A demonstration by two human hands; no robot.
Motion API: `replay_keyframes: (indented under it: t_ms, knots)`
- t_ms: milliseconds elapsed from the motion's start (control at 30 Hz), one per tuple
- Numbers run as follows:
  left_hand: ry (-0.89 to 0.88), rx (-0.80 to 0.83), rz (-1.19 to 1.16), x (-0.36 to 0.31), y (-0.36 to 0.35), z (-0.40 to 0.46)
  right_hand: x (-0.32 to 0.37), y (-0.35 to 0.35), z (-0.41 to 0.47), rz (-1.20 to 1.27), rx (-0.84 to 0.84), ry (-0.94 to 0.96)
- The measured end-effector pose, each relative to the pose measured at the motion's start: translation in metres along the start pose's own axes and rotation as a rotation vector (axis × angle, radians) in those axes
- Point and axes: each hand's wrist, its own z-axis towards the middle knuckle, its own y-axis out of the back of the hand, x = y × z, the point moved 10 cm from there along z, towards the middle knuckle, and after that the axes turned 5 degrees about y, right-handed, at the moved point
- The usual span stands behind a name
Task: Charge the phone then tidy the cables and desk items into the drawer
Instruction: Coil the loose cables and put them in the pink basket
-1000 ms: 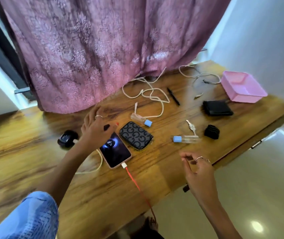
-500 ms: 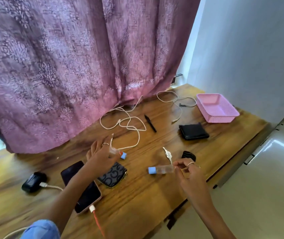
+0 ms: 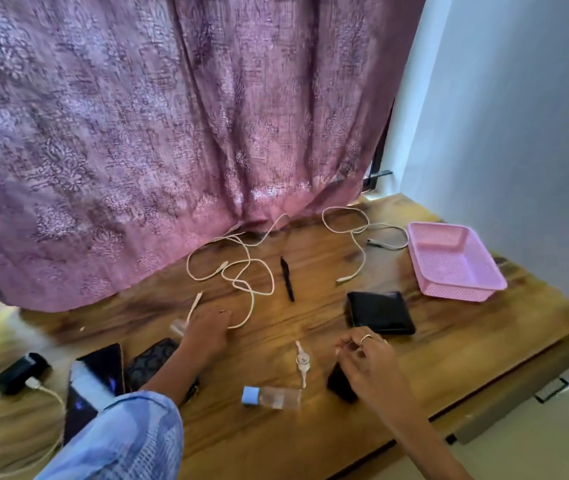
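The left hand [image 3: 208, 329] has moved away from the phone [image 3: 94, 382] and up to the tangled white cable [image 3: 238, 271]. The right hand [image 3: 368, 363] has moved in over the surface [image 3: 466, 344], which now fills less of the view.

The left hand lies knuckles up on the near loop of the tangled white cable. Its fingers curl down, but I cannot tell if they hold the cable. A small clear bottle [image 3: 177, 327] peeks out at its 9 o'clock side.

The right hand hangs just above the surface with its fingers loosely bent and nothing in them. A small black thing [image 3: 340, 384] sits under it. A bunch of keys [image 3: 302, 362] lies at its 9 o'clock, and a clear bottle with a blue cap [image 3: 271, 397] lies on its side at its 8 o'clock. A black wallet [image 3: 380, 311] lies at its 12 o'clock.

The phone lies flat near the bottom left, partly hidden by the blue sleeve [image 3: 120, 441]. A patterned pouch [image 3: 148, 362] is just beside it at 3 o'clock. A black charger block [image 3: 20, 372] sits at its 9 o'clock with a white wire [image 3: 53, 396] plugged in.

A black pen [image 3: 286, 278] lies at 3 o'clock of the tangled cable. A second white cable [image 3: 352, 233] curls at the back, near the pink basket [image 3: 449, 261] at the far right. A purple curtain [image 3: 172, 133] hangs behind it all.
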Motion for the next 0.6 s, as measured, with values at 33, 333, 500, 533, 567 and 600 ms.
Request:
replay_keyframes:
  t_ms: [33,333,500,533,567,600]
  knots:
    - [-0.004,-0.004,0.021,-0.003,-0.001,0.002,-0.004,0.005,0.004,-0.002,0.016,0.01]
    - [-0.139,-0.391,-0.204,-0.05,0.114,0.034,-0.001,0.029,0.064,0.062,0.08,0.117]
    - [-0.195,-0.691,-0.307,-0.075,0.213,0.026,0.06,0.03,0.133,0.067,0.109,0.264]
    - [-0.194,-0.725,-0.333,-0.076,0.225,0.024,0.07,0.028,0.147,0.078,0.108,0.291]
    - [-0.195,-0.745,-0.361,-0.077,0.236,0.023,0.08,0.025,0.16,0.074,0.104,0.315]
    - [-0.207,-0.764,-0.378,-0.078,0.246,0.019,0.087,0.021,0.173,0.061,0.088,0.331]
